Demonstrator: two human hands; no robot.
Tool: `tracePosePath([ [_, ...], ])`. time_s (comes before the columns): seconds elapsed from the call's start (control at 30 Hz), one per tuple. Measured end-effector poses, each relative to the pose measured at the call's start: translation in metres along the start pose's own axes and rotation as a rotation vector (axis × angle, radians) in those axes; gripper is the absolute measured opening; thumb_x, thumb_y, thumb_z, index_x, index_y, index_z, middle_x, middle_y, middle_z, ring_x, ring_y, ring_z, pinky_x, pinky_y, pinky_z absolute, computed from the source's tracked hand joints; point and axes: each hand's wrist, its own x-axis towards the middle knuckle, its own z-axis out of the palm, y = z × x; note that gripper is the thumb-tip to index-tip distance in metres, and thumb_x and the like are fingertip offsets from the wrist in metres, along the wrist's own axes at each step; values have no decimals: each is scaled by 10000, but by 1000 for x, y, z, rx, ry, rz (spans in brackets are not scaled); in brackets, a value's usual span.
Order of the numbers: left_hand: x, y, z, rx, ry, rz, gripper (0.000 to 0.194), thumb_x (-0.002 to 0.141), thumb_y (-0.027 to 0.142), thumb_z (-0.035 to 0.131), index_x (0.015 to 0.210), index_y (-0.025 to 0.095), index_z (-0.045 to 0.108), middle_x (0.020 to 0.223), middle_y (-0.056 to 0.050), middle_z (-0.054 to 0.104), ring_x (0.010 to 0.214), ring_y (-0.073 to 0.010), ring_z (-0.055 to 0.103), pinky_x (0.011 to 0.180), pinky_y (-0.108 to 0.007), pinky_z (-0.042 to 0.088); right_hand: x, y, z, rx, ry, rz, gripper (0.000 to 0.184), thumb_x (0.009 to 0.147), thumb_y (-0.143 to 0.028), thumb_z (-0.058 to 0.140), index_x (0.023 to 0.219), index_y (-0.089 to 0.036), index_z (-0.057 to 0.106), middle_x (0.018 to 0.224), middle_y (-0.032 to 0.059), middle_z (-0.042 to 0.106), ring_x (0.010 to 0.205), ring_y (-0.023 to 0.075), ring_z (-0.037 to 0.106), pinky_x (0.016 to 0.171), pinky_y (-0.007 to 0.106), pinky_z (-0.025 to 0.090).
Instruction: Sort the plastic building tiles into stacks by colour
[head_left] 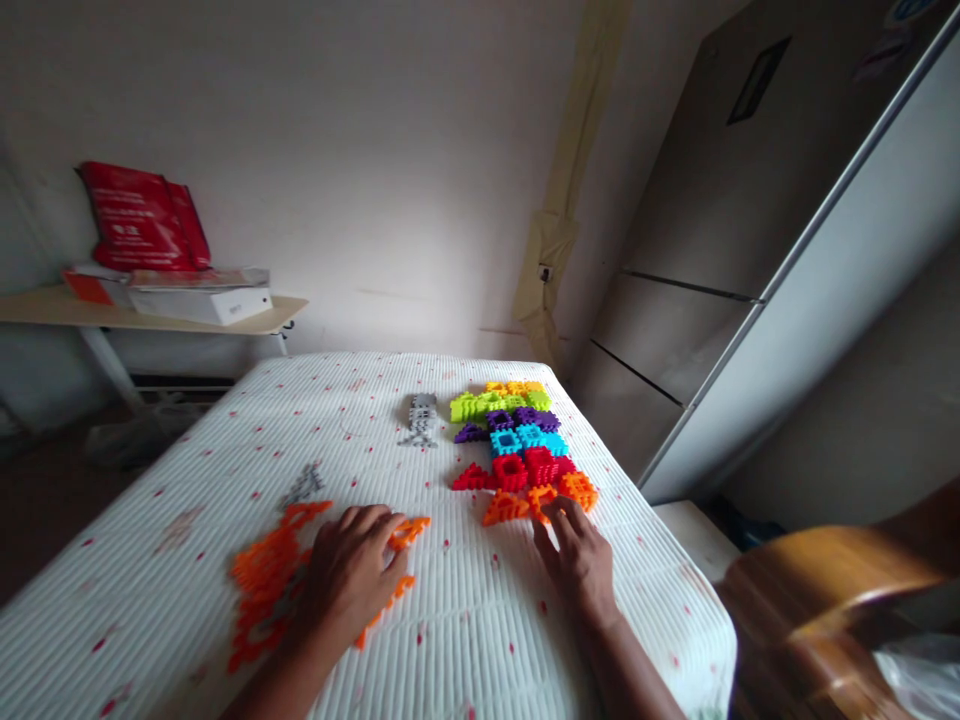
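Your left hand (356,570) curves low over the surface (465,650), with an orange piece (409,531) showing just past its fingertips, beside the thumb. A narrow orange strip (390,606) lies nearer you than that thumb, and blurred orange pieces (266,565) spread to the left of those fingers. Your right hand (583,562) has its fingers bent at an orange block (537,493), with red blocks (540,465) just beyond them. From this view, I cannot tell whether either hand's fingers are closed on anything.
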Motion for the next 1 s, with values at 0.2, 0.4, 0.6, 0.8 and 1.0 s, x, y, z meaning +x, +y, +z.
tracePosePath([
  [0.2,0,7,-3,104,-137,-82,324,744,294,518,1022,245,676,1116,-65,672,1032,-263,549,873,-442,337,3,-9,-7,128,-29,-82,210,925,-198,418,924,-169,626,905,82,649,737,138,632,628,217,473],
  [0.4,2,4,0,59,-109,-66,312,749,239,520,1013,245,685,1048,-61,691,987,-262,567,862,-431,351,3,-13,-9,185,-54,-114,210,925,-173,410,895,-171,617,846,79,649,746,146,633,645,226,487],
  [0.6,1,3,3,19,-92,19,360,749,172,520,1059,266,677,961,-41,702,923,-237,581,817,-380,387,4,-12,-8,207,-71,-111,190,923,-179,431,898,-168,618,844,76,643,753,148,632,653,227,489],
  [0.8,-2,-2,8,26,-1,123,304,830,181,476,1022,291,684,918,-26,711,857,-221,607,738,-356,391,4,-12,-9,223,-65,-118,210,929,-167,419,869,-163,621,830,75,642,734,138,625,652,221,488],
  [1.0,-2,-5,6,22,104,86,277,853,128,407,903,211,666,874,-52,682,833,-208,601,767,-328,435,4,-14,-8,231,-70,-121,212,928,-167,419,862,-169,621,825,76,644,734,142,633,640,220,487],
])
